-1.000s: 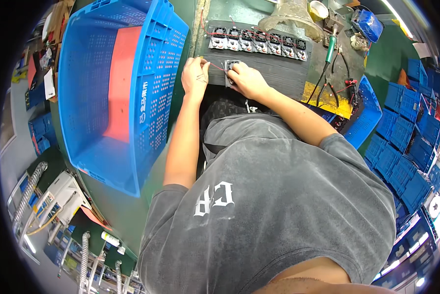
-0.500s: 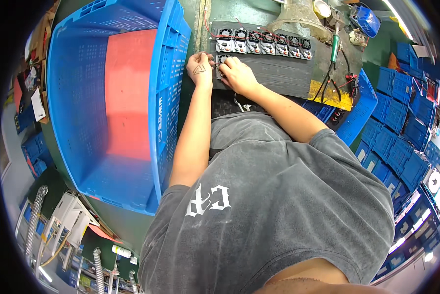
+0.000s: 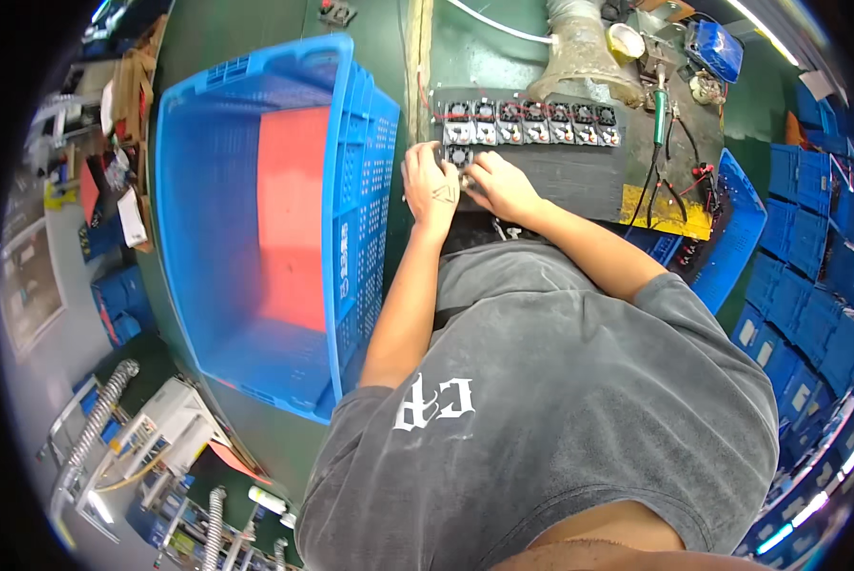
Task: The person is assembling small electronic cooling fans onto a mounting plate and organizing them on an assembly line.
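Note:
On a dark grooved board (image 3: 560,186) sits a row of several small black fan modules (image 3: 535,122) with silvery lower halves and red wires. A single fan module (image 3: 459,156) lies below the row's left end, between my hands. My left hand (image 3: 431,188) is closed at its left and lower side, back of the hand up. From the right, my right hand (image 3: 505,187) has its bent fingertips at the module's lower right side. The fan's top shows; its lower part is hidden by my fingers.
A large blue crate (image 3: 336,238) with a red sheet inside stands left. At right are a green-handled soldering iron (image 3: 660,107), black-handled pliers (image 3: 667,198) and a yellow board edge (image 3: 669,217). A loose fan (image 3: 336,12) lies at the far left. Blue bins (image 3: 798,228) are stacked right.
The whole view has shifted, so the bench sits lower and further right. My left hand has moved in over the module's lower side; my right fingers have drawn back, uncovering the fan.

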`<action>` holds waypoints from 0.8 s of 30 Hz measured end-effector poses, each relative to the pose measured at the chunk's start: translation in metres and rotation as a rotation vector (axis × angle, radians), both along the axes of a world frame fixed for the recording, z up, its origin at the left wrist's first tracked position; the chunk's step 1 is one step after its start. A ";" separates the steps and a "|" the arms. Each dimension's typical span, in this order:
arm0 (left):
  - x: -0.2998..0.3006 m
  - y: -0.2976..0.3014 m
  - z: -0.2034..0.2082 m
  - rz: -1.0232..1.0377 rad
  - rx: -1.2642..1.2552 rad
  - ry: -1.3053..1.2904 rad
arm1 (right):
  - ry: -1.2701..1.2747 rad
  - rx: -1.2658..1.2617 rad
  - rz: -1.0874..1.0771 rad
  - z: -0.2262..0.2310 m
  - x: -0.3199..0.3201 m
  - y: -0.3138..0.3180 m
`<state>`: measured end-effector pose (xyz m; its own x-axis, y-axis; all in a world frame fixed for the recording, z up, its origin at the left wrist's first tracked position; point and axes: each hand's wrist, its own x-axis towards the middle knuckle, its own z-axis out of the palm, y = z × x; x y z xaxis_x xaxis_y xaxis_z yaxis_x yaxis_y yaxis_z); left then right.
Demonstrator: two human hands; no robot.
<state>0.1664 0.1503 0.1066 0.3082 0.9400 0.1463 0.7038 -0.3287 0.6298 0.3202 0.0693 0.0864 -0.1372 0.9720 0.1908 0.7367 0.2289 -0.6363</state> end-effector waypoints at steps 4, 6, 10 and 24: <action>0.049 0.042 0.028 -0.121 0.111 -0.138 | 0.036 -0.037 -0.035 0.026 0.041 -0.035; 0.073 0.077 0.030 -0.121 0.153 -0.165 | 0.070 -0.036 -0.090 0.040 0.058 -0.056; 0.137 0.158 0.021 -0.032 0.156 -0.045 | 0.128 -0.023 -0.313 0.057 0.091 -0.104; 0.138 0.401 -0.106 0.837 -0.133 0.885 | 0.292 -0.262 -0.950 0.064 0.090 -0.224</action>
